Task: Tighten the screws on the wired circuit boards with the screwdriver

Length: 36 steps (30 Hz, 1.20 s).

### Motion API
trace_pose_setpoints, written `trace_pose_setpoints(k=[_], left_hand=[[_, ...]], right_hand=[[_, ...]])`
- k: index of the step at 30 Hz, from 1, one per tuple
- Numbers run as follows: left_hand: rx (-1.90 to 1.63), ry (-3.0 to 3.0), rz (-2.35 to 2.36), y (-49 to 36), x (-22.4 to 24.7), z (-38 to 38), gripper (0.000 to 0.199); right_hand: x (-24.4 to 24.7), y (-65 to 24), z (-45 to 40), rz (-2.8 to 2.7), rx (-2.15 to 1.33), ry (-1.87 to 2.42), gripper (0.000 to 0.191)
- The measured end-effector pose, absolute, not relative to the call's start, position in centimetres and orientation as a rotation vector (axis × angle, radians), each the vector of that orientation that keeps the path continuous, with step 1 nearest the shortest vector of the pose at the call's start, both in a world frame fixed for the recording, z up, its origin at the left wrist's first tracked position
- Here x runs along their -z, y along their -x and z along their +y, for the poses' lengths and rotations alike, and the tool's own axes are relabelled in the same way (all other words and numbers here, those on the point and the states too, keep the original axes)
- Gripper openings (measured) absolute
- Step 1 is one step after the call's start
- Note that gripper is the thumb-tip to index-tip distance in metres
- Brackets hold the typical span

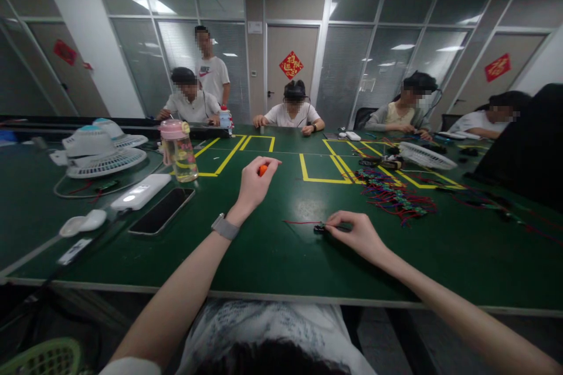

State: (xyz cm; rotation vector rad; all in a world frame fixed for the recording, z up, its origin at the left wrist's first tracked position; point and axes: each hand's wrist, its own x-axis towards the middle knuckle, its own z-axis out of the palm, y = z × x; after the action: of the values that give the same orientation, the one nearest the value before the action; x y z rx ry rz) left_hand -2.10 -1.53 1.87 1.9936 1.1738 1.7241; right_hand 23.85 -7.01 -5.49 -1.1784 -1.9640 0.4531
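My left hand (256, 183), with a watch on its wrist, is raised over the middle of the green table (264, 258). Its fingers are wrapped round a small orange object (263, 170). To the right and nearer the front edge, my right hand (355, 233) pinches a small black part (319, 228) at the tabletop. A thin red wire (303, 222) sticks out to the left from beside that part. Behind my right hand lies a heap of small green boards with red and blue wires (391, 193).
On the left are a phone (162, 211), a white power bank (141, 191), a pink-lidded bottle (179, 152) and white fan parts (103, 155). A fan grille (426, 155) lies at the right. Several people are across the table; a dark object (528, 146) stands far right.
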Motion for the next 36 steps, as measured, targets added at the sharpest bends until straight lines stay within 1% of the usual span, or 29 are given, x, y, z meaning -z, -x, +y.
trace_pose_setpoints(k=[4, 8, 10, 13, 16, 25, 36], left_hand=[[-1.7, -1.997, 1.149, 2.0, -2.0, -1.7, 0.024], [-1.7, -2.023, 1.126, 1.7, -2.0, -1.9, 0.024], [-1.7, -2.031, 1.123, 1.6, -2.0, -1.9, 0.024], [-1.696, -2.024, 1.128, 1.7, -2.0, -1.8, 0.023], [-1.692, -2.02, 1.129, 1.8, -1.9, -1.7, 0.022], [-1.687, -2.053, 1.123, 1.5, -1.7, -1.9, 0.023], [-1.675, -2.064, 1.121, 1.4, -1.7, -1.9, 0.022]], right_hand=[[6.3, -31.1, -9.8, -1.832, -0.25, 1.406, 0.026], [7.0, -37.8, -12.1, -1.476, -0.034, 1.699, 0.042], [7.0, -39.5, -12.6, -1.37, -0.038, 1.813, 0.046], [6.6, -40.4, -12.5, -1.314, -0.134, 1.896, 0.044], [6.3, -40.5, -12.1, -1.326, -0.189, 1.89, 0.042], [7.4, -41.9, -11.9, -1.599, -0.011, 1.703, 0.036], [7.7, -42.9, -11.5, -1.789, 0.021, 1.62, 0.034]])
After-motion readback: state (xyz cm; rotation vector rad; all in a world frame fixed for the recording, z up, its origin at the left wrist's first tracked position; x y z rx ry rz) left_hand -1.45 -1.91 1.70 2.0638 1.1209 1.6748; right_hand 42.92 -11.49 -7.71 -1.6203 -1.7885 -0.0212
